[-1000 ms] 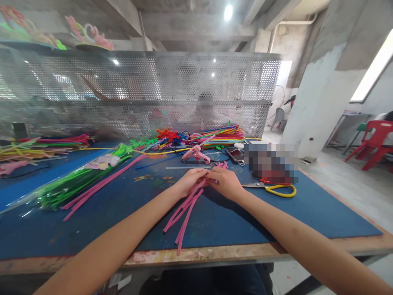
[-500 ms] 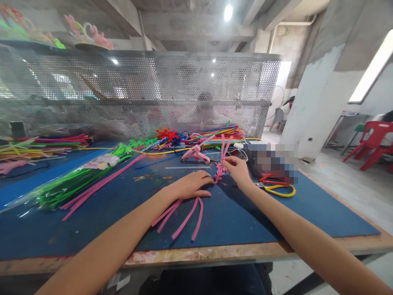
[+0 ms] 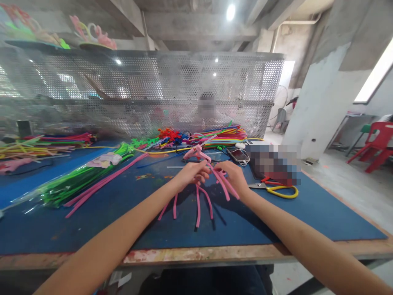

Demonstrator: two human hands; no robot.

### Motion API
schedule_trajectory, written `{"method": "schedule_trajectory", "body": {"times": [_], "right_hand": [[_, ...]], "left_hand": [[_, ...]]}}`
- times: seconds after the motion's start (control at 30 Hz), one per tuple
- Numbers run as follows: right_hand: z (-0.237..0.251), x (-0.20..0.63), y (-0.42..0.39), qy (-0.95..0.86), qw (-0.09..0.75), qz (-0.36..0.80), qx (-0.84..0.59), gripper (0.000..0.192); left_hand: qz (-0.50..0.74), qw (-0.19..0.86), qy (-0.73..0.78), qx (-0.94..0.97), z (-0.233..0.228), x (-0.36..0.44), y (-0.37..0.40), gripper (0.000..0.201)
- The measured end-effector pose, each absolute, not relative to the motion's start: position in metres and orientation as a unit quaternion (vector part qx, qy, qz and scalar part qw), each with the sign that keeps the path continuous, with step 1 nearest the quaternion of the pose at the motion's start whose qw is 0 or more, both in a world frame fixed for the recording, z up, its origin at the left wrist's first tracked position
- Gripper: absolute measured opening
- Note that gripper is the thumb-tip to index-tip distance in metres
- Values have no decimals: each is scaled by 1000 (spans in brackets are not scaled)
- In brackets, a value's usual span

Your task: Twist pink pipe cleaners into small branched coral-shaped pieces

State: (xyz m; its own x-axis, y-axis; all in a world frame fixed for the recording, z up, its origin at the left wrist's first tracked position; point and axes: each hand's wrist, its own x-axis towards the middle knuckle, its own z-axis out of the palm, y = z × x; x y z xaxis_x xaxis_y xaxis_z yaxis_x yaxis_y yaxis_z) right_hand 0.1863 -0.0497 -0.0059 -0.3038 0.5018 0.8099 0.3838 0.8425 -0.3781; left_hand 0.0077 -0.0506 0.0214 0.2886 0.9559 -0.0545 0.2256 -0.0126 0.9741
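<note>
Pink fuzzy pipe-cleaner stems [image 3: 199, 200], several together, held up over blue felt table mat [image 3: 92, 221], loose ends hanging down toward mat. Left hand [image 3: 190, 174] closed around upper ends of stems, fingers curled narrow. Right hand [image 3: 235, 178] just beside, also closed, pinching two stems which slant down to right. Both hands near middle of mat, almost touching each other. Pink glue gun [image 3: 196, 153] lying just behind hands. Yellow-handled scissors [image 3: 278, 189] flat on mat, to right of right hand. Green stems in clear plastic bag [image 3: 76, 180] well apart on left, long pink stems beside.
</note>
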Motion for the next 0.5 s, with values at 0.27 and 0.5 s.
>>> {"method": "schedule_trajectory", "body": {"times": [0.27,0.5], "right_hand": [[-4,190,-54,-859,404,-173,-262,20],[-4,183,-51,-814,508,62,-274,15]], "left_hand": [[489,623,384,474,7,22,-63,28],[495,639,364,462,8,21,-59,29]]}}
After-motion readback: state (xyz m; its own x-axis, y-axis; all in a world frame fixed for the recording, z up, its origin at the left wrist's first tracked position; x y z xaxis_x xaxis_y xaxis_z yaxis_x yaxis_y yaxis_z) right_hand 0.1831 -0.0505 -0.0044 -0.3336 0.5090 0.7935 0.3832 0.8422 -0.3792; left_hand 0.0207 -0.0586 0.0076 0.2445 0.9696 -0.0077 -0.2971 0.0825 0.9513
